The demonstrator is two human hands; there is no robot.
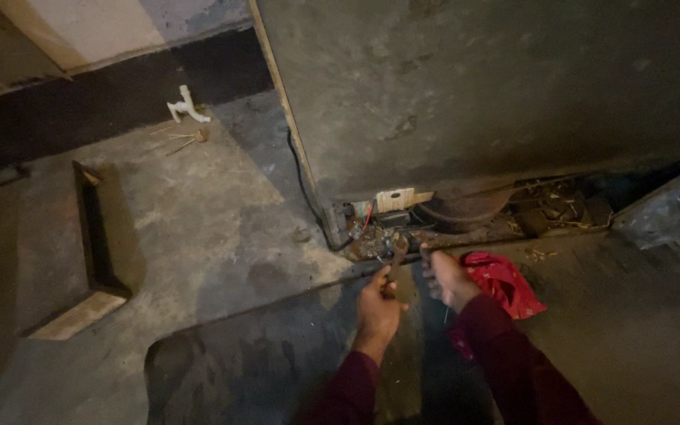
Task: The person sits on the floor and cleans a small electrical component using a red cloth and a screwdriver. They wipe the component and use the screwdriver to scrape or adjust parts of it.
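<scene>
Below the appliance (482, 86), left hand (377, 308) holds pliers (397, 256).

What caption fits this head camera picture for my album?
Left hand holds pliers at the wiring under a big grey appliance, right hand beside a red cloth.

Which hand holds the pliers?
The left hand grips the pliers, jaws pointing at the appliance's open base. The right hand reaches alongside, beside the red cloth.

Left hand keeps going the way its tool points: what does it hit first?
Probably the tangle of wires and debris at the appliance's open base, just past the pliers in the left hand. Depth is unclear.
</scene>
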